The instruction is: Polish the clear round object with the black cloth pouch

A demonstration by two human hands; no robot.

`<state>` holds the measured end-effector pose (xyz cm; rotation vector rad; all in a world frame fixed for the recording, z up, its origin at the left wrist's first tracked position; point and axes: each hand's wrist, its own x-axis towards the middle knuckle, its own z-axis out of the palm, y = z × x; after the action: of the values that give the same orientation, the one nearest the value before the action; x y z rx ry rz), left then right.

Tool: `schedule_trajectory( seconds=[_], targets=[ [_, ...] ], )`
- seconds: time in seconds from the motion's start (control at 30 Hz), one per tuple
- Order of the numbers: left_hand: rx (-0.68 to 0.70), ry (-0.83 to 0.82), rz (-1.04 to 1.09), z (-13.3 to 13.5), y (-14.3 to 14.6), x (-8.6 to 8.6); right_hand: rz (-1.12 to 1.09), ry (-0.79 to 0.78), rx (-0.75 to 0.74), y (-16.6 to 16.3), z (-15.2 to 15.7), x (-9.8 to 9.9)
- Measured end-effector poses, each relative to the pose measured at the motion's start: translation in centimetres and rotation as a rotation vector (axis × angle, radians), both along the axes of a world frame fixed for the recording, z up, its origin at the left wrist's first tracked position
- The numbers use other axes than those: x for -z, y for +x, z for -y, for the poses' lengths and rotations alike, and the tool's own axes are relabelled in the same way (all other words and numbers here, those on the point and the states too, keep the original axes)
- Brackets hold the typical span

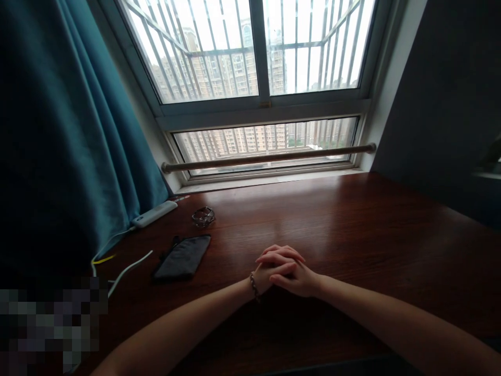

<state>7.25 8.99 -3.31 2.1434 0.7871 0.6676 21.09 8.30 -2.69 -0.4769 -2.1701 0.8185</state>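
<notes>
While the left hand (264, 273) and right hand (302, 279) rest clasped on the desk (332, 224), lower centre of the frame, their fingers (285, 269) laced together, the step looks like a pause; any reach would first call for unlacing them. Nearest lies a dark pouch (183, 258), left of centre and flat; whether it holds anything, I cannot tell.

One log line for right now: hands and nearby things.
left hand clasped with right hand | bracelet at left wrist | tabletop: dark pouch, white power strip
</notes>
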Motion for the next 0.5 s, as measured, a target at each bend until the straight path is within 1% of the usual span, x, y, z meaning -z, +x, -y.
schedule_trajectory(
  seconds=[0.07, 0.13, 0.23, 0.33, 0.5],
  targets=[
    [-0.028, -0.061, 0.01, 0.04, -0.12, -0.23, 0.005, -0.08, -0.006, -0.22, -0.11, -0.1],
    [-0.051, -0.14, 0.108, -0.06, -0.18, -0.13, 0.027, -0.138, -0.014, -0.3, -0.28, -0.09],
    [-0.058, -0.237, 0.27, -0.28, -0.19, 0.27, 0.065, -0.149, -0.005, -0.22, -0.51, 0.07],
    [-0.057, -0.266, 0.32, -0.33, -0.18, 0.41, 0.09, -0.147, 0.004, -0.14, -0.61, 0.15],
    [-0.078, -0.275, 0.331, -0.12, -0.09, -0.06, 0.086, -0.16, -0.01, -0.16, -0.7, 0.03]
  ],
)
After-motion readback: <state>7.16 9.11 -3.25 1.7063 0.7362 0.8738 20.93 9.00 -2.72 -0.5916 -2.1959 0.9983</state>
